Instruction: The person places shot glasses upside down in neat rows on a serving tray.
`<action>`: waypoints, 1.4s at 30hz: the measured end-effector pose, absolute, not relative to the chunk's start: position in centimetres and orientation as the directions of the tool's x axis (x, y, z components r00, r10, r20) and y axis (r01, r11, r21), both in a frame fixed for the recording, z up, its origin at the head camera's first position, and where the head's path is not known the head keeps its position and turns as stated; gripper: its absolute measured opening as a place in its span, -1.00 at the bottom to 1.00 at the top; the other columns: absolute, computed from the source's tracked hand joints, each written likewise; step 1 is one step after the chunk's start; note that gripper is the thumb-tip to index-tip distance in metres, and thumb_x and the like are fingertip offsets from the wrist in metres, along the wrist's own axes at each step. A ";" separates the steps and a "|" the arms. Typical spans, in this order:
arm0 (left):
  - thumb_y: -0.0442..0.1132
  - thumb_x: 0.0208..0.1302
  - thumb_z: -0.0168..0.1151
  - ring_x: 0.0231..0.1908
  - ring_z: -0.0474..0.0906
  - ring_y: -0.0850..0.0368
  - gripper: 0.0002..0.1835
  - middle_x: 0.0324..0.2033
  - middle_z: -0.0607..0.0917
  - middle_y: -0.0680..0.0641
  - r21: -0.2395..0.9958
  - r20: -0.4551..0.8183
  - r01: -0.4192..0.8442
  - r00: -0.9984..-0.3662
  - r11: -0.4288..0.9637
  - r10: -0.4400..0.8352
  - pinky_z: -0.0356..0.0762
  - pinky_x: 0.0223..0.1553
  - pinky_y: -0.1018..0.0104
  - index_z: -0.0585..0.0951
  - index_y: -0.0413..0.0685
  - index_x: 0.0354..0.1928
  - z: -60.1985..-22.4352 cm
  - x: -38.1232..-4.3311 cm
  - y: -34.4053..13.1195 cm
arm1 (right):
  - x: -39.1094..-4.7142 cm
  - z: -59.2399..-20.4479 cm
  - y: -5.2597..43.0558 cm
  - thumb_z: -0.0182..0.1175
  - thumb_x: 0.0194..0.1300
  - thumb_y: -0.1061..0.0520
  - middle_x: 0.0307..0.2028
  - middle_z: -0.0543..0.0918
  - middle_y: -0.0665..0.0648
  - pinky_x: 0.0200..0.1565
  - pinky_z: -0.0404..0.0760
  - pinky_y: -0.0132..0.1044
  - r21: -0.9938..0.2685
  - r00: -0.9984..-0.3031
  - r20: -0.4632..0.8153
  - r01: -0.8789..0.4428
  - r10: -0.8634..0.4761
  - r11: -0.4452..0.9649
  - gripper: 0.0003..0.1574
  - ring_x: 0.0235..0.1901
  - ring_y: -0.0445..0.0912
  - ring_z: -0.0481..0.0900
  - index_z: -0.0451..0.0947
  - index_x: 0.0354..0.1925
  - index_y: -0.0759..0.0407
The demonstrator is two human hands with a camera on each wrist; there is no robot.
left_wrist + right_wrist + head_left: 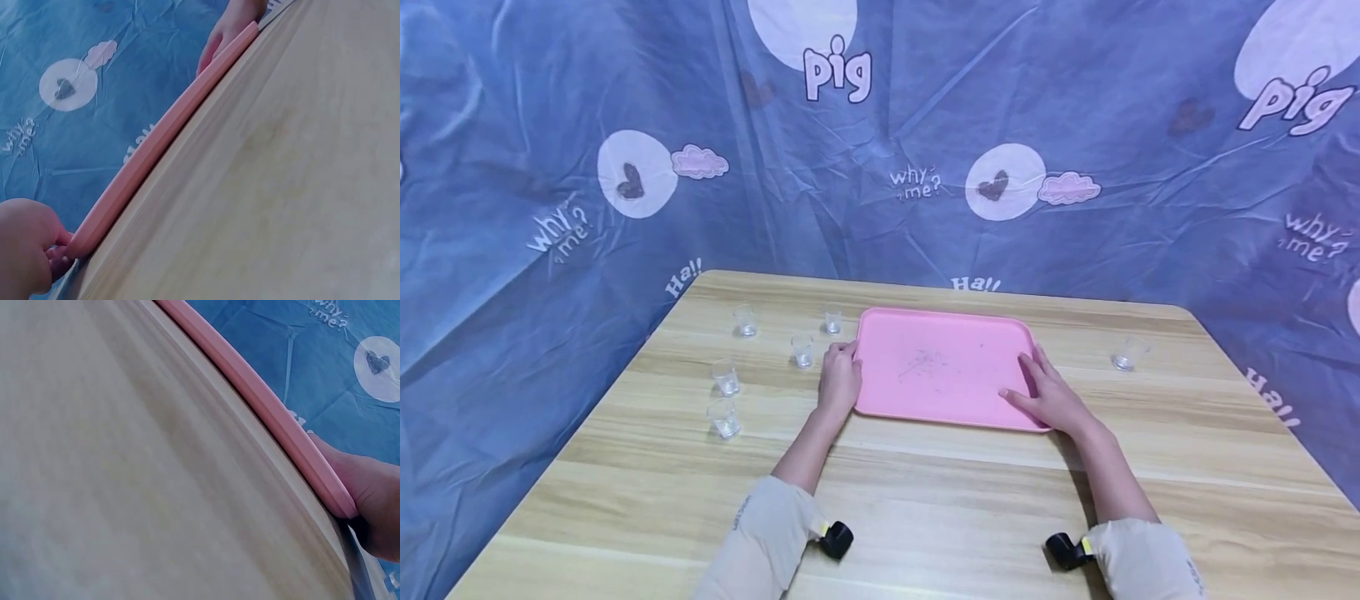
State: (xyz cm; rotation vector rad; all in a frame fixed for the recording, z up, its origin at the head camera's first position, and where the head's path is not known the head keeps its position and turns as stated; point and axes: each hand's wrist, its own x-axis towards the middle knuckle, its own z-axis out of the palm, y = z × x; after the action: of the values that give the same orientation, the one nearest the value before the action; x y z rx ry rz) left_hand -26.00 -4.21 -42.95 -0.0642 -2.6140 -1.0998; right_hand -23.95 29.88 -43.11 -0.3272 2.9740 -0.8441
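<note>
A pink rectangular tray (955,367) lies on the wooden table, its inside bare apart from dark scuff marks. My left hand (839,379) holds its left rim, fingers curled about the edge. At the near left corner in the left wrist view, the fingertips of that hand (31,247) meet the tray's edge (150,150). Over the right rim rests my right hand (1051,392), fingers spread, with the thumb and a fingertip reaching inside the tray. In the right wrist view this hand (372,494) sits against the corner of the tray (269,412), its fingertips mostly hidden.
Several small clear glasses stand left of the tray, among them a near glass (725,419) and a back glass (832,322). Another clear glass (1126,357) is on the right. A blue printed cloth (895,225) hangs behind the wooden table (910,508).
</note>
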 end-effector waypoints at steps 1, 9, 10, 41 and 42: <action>-0.45 0.17 0.17 -0.03 0.44 -0.17 -0.64 -0.06 0.52 -0.30 0.726 0.277 0.146 -0.956 0.671 -0.092 0.40 0.00 0.09 0.52 -0.34 0.05 -43.0 -26.1 -4.3 | -23.9 -43.1 29.9 0.15 0.15 -0.29 0.37 -0.31 0.37 0.17 -0.08 0.26 -0.526 -0.978 0.025 -0.191 -0.209 0.829 0.13 0.30 0.32 -0.24 -0.07 0.38 0.33; -0.51 0.08 0.19 -0.20 0.56 -0.05 -0.63 -0.15 0.62 -0.24 0.876 0.191 0.130 -0.978 0.465 -0.086 0.50 -0.17 0.20 0.55 -0.33 0.00 -43.1 -26.9 -4.7 | -23.6 -42.9 30.7 0.17 0.14 -0.28 0.38 -0.32 0.33 0.15 -0.10 0.29 -0.549 -0.979 0.023 -0.180 -0.200 0.816 0.14 0.31 0.31 -0.26 -0.10 0.39 0.28; -0.51 0.07 0.19 -0.22 0.57 -0.04 -0.62 -0.17 0.63 -0.23 0.885 0.181 0.130 -0.981 0.448 -0.074 0.52 -0.19 0.22 0.55 -0.33 0.00 -43.2 -26.9 -4.8 | -23.6 -42.9 30.9 0.17 0.14 -0.28 0.38 -0.31 0.33 0.15 -0.10 0.30 -0.547 -0.980 0.023 -0.180 -0.200 0.817 0.14 0.31 0.31 -0.26 -0.10 0.39 0.28; -0.54 0.03 0.20 -0.24 0.56 -0.04 -0.58 -0.17 0.62 -0.26 0.944 0.090 0.088 -0.996 0.318 0.007 0.54 -0.23 0.32 0.51 -0.41 0.02 -43.3 -27.2 -4.9 | -24.2 -42.3 38.0 0.26 0.09 0.18 0.04 0.28 0.00 0.04 0.31 -0.39 -0.871 -0.633 0.372 0.014 0.679 0.491 -0.31 0.05 -0.07 0.30 0.29 0.20 0.13; -0.54 0.04 0.20 -0.24 0.56 -0.03 -0.58 -0.17 0.62 -0.25 0.943 0.087 0.084 -0.996 0.322 0.004 0.53 -0.23 0.32 0.51 -0.40 0.02 -43.3 -27.2 -4.8 | -24.4 -42.3 38.3 0.25 0.09 0.17 0.07 0.26 0.01 0.05 0.32 -0.38 -0.877 -0.644 0.347 0.035 0.682 0.479 -0.29 0.07 -0.07 0.29 0.26 0.21 0.13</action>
State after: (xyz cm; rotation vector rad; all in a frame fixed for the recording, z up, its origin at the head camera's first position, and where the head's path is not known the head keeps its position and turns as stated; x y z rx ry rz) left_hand -27.19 -4.83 -43.26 -0.0835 -2.4982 -1.7877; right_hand -24.40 38.32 -42.34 0.9460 3.2403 -1.8861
